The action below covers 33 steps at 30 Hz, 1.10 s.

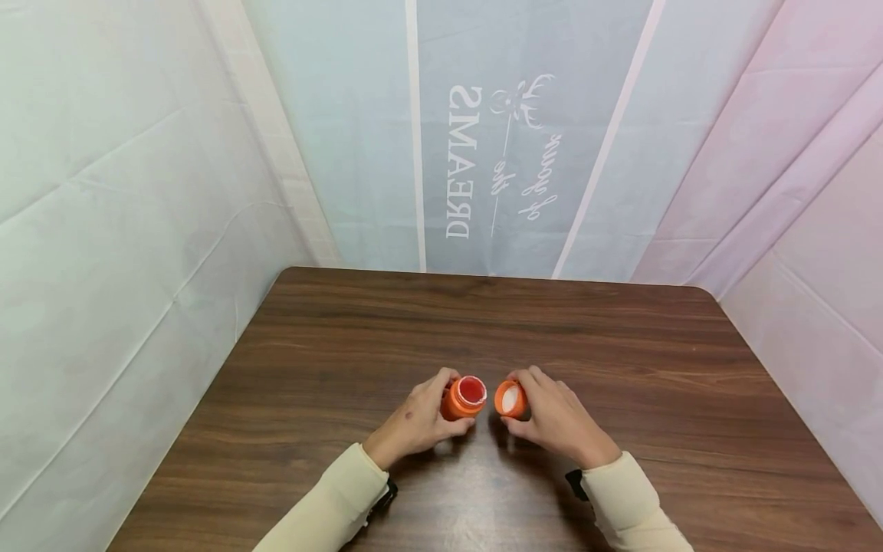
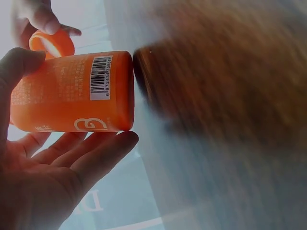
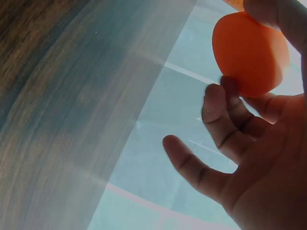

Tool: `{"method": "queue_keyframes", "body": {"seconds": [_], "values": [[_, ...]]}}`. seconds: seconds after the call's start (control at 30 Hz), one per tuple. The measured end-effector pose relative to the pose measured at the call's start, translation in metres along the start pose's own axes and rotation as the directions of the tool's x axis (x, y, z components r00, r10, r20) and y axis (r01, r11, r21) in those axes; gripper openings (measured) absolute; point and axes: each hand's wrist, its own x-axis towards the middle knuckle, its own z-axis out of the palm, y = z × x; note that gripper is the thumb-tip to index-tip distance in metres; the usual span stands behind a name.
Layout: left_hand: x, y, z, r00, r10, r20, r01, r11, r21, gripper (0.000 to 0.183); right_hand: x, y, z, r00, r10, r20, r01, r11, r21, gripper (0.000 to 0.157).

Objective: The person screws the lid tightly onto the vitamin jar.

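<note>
Orange screw-neck bottle [image 1: 461, 406] and its matching orange cap [image 1: 511, 399], separate, near each other over the middle of the near half of a dark wood-grain table [image 1: 345, 330]. Bottle on the person's left, in the left hand [image 1: 414, 420]: thumb on the near side, fingers on the far side, gripping the body between them. Its long axis runs close to upright, open mouth up, base toward the tabletop; whether the base touches the wood I cannot tell. White edging round the mouth, red interior. Low on the body, a printed barcode [image 2: 100, 77], set near the base. Right hand [image 1: 560, 418] pinches the cap by its sides, thumb near, fingertips far; at least one finger stands off it, extended. The cap is tipped on its side, its open end with the white liner facing left and somewhat up, toward the bottle; its plain closed end faces back toward the right palm. Small gap between cap and bottle mouth. Cream sleeves [image 1: 331, 498] on both arms, a black band [image 1: 383, 494] at the left wrist. Beyond the table, pale hanging cloth [image 1: 369, 153] with white "DREAMS" lettering [image 1: 462, 161].
</note>
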Motion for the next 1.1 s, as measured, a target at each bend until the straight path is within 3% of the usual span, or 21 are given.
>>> {"method": "queue_keyframes", "body": {"seconds": [0.33,0.63,1.1], "values": [[0.002,-0.002,0.001,1.0,0.027,-0.014,-0.027,1.0,0.016,0.057,0.001,-0.002,-0.005,0.999,-0.009,-0.033,0.015,0.981,0.192,0.056],[0.004,-0.002,0.001,0.998,0.061,-0.011,-0.061,0.998,0.013,0.056,0.004,-0.007,-0.01,0.987,-0.127,-0.102,0.145,0.971,0.189,0.063],[0.004,-0.004,0.002,0.996,0.085,-0.013,-0.084,0.996,0.025,0.053,0.015,-0.02,-0.019,0.978,-0.21,-0.017,0.206,0.937,0.281,0.055]]}}
